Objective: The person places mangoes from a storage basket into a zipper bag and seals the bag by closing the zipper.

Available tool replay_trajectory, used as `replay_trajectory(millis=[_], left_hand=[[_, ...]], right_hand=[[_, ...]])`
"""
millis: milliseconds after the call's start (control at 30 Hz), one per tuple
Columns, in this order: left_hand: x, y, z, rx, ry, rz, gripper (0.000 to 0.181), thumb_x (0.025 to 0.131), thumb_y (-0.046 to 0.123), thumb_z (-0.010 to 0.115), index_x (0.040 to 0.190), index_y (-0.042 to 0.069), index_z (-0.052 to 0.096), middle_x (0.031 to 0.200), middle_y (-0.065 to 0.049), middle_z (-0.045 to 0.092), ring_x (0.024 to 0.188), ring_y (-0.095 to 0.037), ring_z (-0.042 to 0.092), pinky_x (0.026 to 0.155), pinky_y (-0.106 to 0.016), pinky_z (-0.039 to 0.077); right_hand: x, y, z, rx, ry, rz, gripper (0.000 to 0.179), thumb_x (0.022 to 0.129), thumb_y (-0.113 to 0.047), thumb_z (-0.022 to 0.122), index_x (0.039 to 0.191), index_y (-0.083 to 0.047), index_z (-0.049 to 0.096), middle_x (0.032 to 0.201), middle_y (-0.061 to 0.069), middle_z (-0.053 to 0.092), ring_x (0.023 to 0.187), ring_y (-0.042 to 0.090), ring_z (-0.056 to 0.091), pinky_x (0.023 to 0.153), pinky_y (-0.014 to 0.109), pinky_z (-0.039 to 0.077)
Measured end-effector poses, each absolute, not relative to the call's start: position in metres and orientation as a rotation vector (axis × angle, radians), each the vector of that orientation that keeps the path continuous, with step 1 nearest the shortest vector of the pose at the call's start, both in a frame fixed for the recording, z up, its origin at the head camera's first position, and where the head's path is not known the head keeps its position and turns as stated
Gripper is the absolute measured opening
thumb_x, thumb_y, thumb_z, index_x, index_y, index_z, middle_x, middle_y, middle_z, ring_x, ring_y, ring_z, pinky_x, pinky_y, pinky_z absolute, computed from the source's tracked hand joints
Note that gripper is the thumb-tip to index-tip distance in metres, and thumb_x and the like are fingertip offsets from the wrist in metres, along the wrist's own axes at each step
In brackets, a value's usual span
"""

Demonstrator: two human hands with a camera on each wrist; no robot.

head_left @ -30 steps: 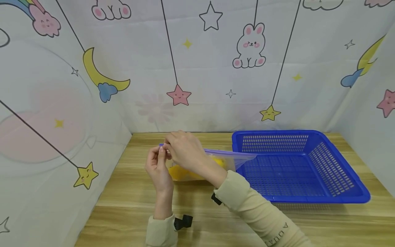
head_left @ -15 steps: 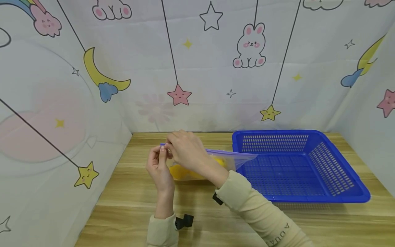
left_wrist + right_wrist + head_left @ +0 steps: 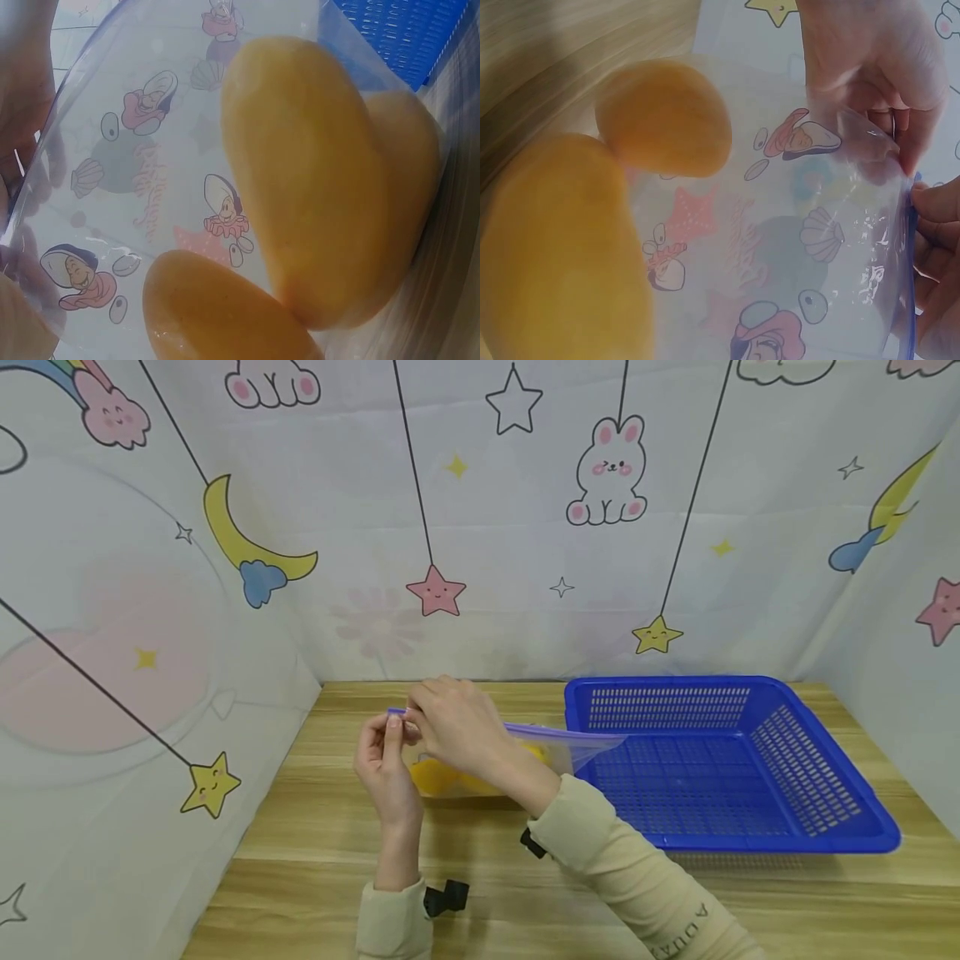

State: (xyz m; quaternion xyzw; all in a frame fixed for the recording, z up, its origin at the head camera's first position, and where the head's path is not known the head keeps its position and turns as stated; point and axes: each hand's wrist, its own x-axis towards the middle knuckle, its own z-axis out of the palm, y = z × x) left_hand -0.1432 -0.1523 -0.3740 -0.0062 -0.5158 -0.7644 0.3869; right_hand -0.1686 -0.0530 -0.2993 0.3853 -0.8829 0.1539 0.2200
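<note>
A clear zip bag (image 3: 592,752), printed with cartoon shells, stands on the table with several yellow mangoes (image 3: 307,180) inside. Along its top runs a purple zip strip (image 3: 562,734). My left hand (image 3: 386,772) pinches the strip's left end between thumb and fingers. Right beside it, my right hand (image 3: 457,727) pinches the same strip from above, its forearm crossing in front of the bag. In the right wrist view a rounded mango (image 3: 664,120) lies low in the bag, and the thumbs almost meet at the strip. The right hand hides part of the bag in the head view.
A blue perforated basket (image 3: 731,845) stands on the right, touching or very near the bag's right end. The wooden table (image 3: 300,893) ends at a white cartoon-printed cloth (image 3: 510,643) behind and at both sides.
My right hand has shifted slightly to the right along the zip strip, away from the left fingertips. The left hand stays at the strip's end, and the basket has not moved.
</note>
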Motion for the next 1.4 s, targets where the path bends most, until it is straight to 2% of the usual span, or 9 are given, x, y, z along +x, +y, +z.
replay_trajectory(millis=[433,667,1033,1200,1400], left_hand=[[-0.143,-0.155,-0.373,-0.027,-1.332,-1.925,0.013,0.097,0.011,0.056,0.086,0.009,0.063,0.072,0.004,0.064,0.065,-0.010,0.061,0.064,-0.020,0.048],[-0.143,-0.160,-0.375,-0.068,-1.360,-1.912,0.014,0.096,0.011,0.057,0.087,0.003,0.063,0.071,0.004,0.064,0.066,-0.010,0.062,0.064,-0.019,0.045],[-0.143,-0.161,-0.374,-0.067,-1.373,-1.900,0.014,0.096,0.011,0.058,0.087,0.000,0.063,0.071,0.004,0.064,0.065,-0.010,0.061,0.064,-0.019,0.046],[-0.143,-0.162,-0.375,-0.064,-1.378,-1.892,0.016,0.095,0.012,0.058,0.088,-0.001,0.062,0.071,0.004,0.064,0.065,-0.010,0.061,0.064,-0.019,0.046],[-0.143,-0.162,-0.375,-0.052,-1.378,-1.897,0.014,0.096,0.012,0.058,0.087,0.002,0.063,0.070,0.005,0.064,0.066,-0.010,0.062,0.064,-0.020,0.046]], right_hand=[[-0.168,-0.046,-0.299,1.063,-2.453,0.440,0.015,0.096,-0.024,0.058,0.088,-0.015,0.065,0.082,-0.005,0.066,0.073,0.012,0.058,0.061,0.022,0.045],[-0.167,-0.044,-0.299,1.056,-2.469,0.426,0.015,0.097,-0.024,0.056,0.089,-0.016,0.065,0.084,-0.006,0.067,0.074,0.012,0.057,0.064,0.022,0.046],[-0.167,-0.040,-0.302,1.036,-2.462,0.437,0.015,0.097,-0.026,0.057,0.088,-0.017,0.065,0.079,-0.006,0.063,0.071,0.011,0.055,0.059,0.022,0.041],[-0.167,-0.038,-0.303,1.040,-2.461,0.446,0.015,0.097,-0.025,0.057,0.088,-0.016,0.065,0.079,-0.005,0.064,0.071,0.011,0.055,0.061,0.023,0.043],[-0.167,-0.035,-0.303,1.046,-2.461,0.465,0.014,0.096,-0.024,0.057,0.089,-0.015,0.066,0.082,-0.005,0.066,0.072,0.011,0.056,0.063,0.023,0.046]])
